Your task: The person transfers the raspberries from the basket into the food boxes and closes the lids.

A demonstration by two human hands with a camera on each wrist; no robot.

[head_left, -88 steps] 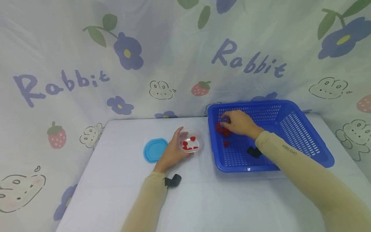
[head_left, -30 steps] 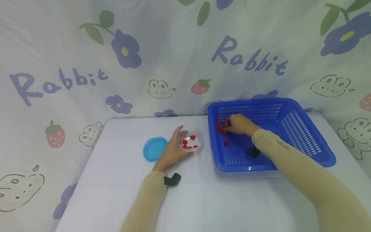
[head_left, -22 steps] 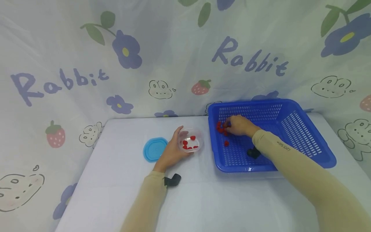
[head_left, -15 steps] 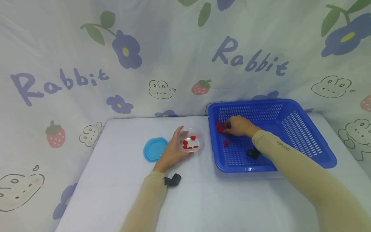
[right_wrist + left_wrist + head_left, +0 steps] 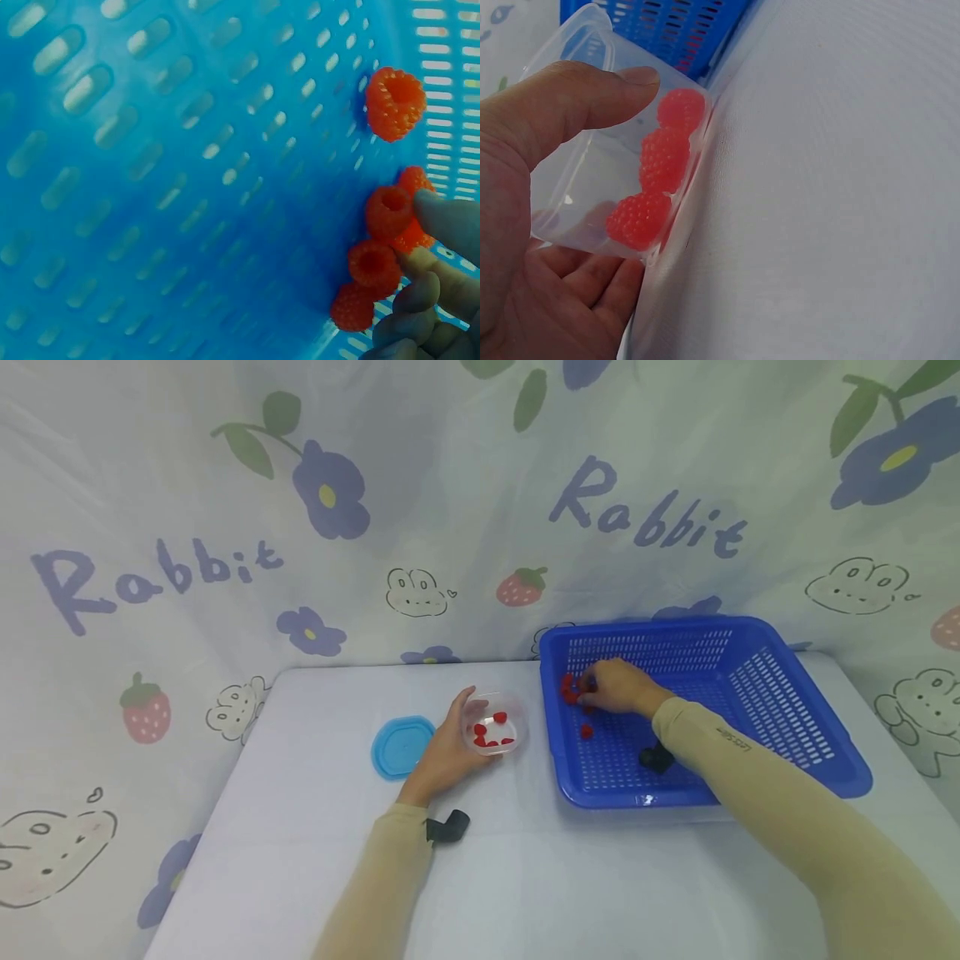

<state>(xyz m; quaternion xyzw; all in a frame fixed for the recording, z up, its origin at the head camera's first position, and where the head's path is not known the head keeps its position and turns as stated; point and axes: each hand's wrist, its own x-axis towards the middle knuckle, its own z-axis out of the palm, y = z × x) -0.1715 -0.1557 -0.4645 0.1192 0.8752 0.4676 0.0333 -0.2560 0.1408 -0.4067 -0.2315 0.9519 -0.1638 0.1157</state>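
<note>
One broad cloth backdrop (image 5: 435, 502), printed with violet flowers, strawberries, rabbit faces and the word "Rabbit" twice, hangs behind everything. Below it spreads a white table (image 5: 510, 885). On its right side sits a blue basket (image 5: 615, 777) with slotted walls. Two beige sleeves (image 5: 757, 785) reach in from the near edge, the right one crossing over the basket's front rim.

The right hand (image 5: 622, 685) is inside the basket near its left wall, thumb and forefinger on either side of a raspberry (image 5: 412, 236); whether they pinch it I cannot tell. The left hand (image 5: 450, 745) grips a clear tub (image 5: 517, 718), thumb on one side and fingers round the other; the tub stands on the table just left of the basket.

A light-blue lid (image 5: 402, 748) lies flat just left of that hand. One black fitting (image 5: 447, 827) shows at each wrist.

Smallest are the other red fruits: several tub raspberries (image 5: 665, 159) lie on the tub's bottom, basket raspberries (image 5: 375, 266) cluster at the right fingertips, and a lone raspberry (image 5: 395, 103) lies apart from them, nearer the person.
</note>
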